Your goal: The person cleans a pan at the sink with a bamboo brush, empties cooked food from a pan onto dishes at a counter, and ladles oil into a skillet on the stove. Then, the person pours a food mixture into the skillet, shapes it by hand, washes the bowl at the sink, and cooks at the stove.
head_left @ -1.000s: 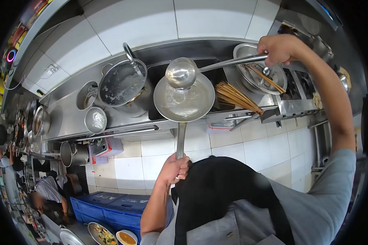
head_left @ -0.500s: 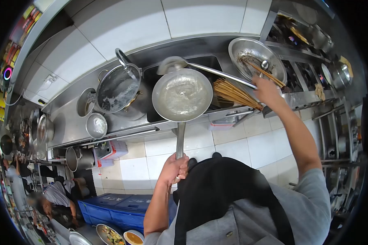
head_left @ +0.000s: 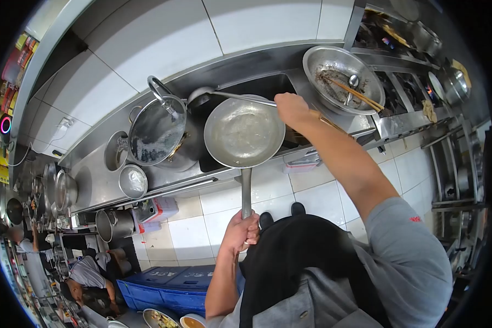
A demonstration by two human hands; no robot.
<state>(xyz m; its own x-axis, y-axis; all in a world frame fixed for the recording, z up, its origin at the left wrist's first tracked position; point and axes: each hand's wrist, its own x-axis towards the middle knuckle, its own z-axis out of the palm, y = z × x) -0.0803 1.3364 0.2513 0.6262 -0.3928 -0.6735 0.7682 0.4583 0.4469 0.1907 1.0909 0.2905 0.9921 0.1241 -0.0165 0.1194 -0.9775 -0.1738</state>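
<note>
My left hand point(head_left: 240, 232) is closed round the long handle of a metal wok point(head_left: 218, 143), which is held level at the sink's front edge. A thin layer of clear liquid seems to lie in it. My right hand point(head_left: 293, 109) grips the shaft of a ladle point(head_left: 200, 97), whose bowl hangs just left of the wok's far rim. Below my right forearm, a bundle of bamboo sticks, apparently a wok brush point(head_left: 333, 124), is mostly hidden.
A faucet point(head_left: 159, 90) reaches over a large water-filled pot point(head_left: 157, 131) on the left. Beside it stand a small bowl point(head_left: 133, 181) and a pot point(head_left: 115, 151). On the right, a metal basin point(head_left: 314, 68) holds chopsticks and a spoon. Another person point(head_left: 90, 273) bends at lower left.
My right hand has moved left, away from the basin, and the ladle's bowl has shifted left past the wok's rim. The left hand keeps its hold on the wok's handle.
</note>
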